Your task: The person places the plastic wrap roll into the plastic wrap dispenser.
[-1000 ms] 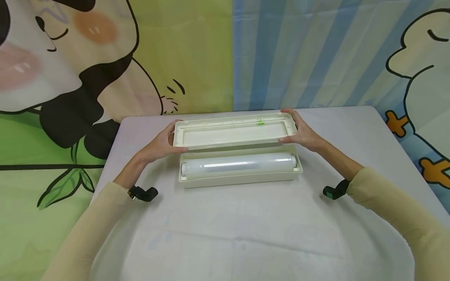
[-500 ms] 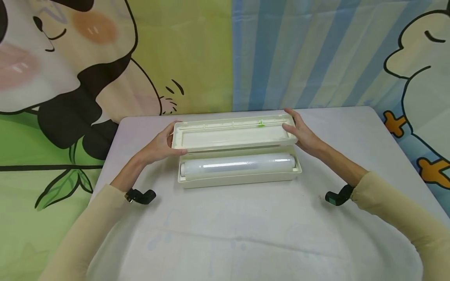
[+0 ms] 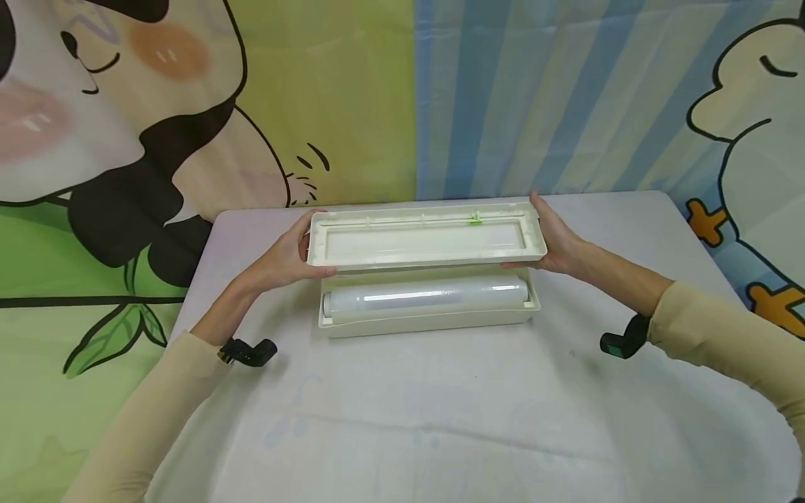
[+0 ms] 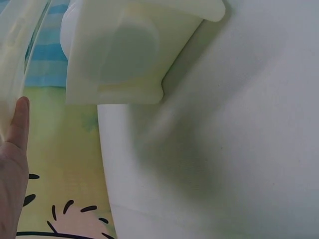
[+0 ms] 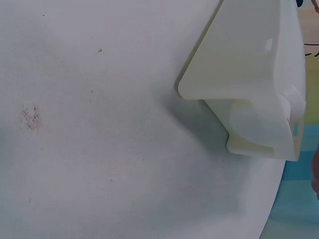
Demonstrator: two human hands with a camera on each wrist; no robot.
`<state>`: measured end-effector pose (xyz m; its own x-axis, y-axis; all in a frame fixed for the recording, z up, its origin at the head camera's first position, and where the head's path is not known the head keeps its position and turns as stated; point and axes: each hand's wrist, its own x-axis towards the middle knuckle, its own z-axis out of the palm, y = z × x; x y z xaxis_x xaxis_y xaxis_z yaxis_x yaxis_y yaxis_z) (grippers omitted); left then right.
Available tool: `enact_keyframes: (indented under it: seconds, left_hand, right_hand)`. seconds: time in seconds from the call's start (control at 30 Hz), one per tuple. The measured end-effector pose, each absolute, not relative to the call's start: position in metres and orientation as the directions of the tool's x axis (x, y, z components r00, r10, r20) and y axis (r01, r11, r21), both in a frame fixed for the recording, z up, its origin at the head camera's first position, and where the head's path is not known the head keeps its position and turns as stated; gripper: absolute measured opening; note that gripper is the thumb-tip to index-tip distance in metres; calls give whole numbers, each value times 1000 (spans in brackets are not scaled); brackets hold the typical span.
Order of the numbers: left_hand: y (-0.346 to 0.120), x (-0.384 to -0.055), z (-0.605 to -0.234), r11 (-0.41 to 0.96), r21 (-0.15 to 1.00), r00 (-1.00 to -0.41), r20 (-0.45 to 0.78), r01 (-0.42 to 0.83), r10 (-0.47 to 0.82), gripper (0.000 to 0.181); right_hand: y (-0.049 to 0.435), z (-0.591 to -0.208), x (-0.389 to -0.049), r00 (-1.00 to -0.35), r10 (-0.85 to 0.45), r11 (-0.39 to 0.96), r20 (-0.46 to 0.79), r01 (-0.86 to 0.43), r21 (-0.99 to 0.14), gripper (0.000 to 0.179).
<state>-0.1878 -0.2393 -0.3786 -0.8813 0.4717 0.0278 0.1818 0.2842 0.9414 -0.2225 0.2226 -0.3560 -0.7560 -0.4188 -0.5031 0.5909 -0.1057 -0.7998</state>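
Observation:
A cream plastic lid (image 3: pixel 428 243) with a small green slider (image 3: pixel 474 219) is raised, its inside facing me. My left hand (image 3: pixel 283 255) grips the lid's left end, thumb along the lower front corner. At the other end my right hand (image 3: pixel 560 237) holds the lid, fingers behind it and thumb under the lower edge. Below and in front sits the matching cling film box (image 3: pixel 434 321), a roll of cling film (image 3: pixel 428 293) lying in it. In the left wrist view the thumb (image 4: pixel 19 124) presses the lid; the right wrist view shows mostly the box's end (image 5: pixel 239 55).
The box stands on a table with a white cloth (image 3: pixel 428 398), toward its far side. Behind the table hangs a printed backdrop (image 3: pixel 352 105) with cartoon animals. A black wrist camera (image 3: pixel 251 353) sits on the left wrist, and another camera (image 3: pixel 625 339) on the right.
My right hand has shifted outward; its thumb briefly lay over the lid's inner face and is now under the lower edge. The lid's right end has moved slightly right. The box stays put.

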Motion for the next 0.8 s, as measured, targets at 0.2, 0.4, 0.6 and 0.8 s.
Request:
enact_keyframes:
  seconds: [0.2, 0.4, 0.6, 0.8]
  left_hand:
    - [-237, -186, -379, 276, 938, -873, 50, 207, 485, 102]
    - [-232, -181, -385, 292, 931, -884, 62, 218, 463, 100]
    - [-225, -175, -381, 342, 936, -879, -91, 85, 468, 97]
    - [-213, -179, -366, 220, 943, -859, -320, -249, 400, 86]
  right_hand:
    - [222, -361, -219, -757, -335, 16, -562, 591, -806, 66]
    - [215, -361, -215, -794, -280, -15, -540, 566, -824, 53]
    - [219, -363, -222, -824, -281, -14, -492, 516, -856, 53]
    - [219, -363, -233, -832, -343, -58, -436, 482, -874, 60]
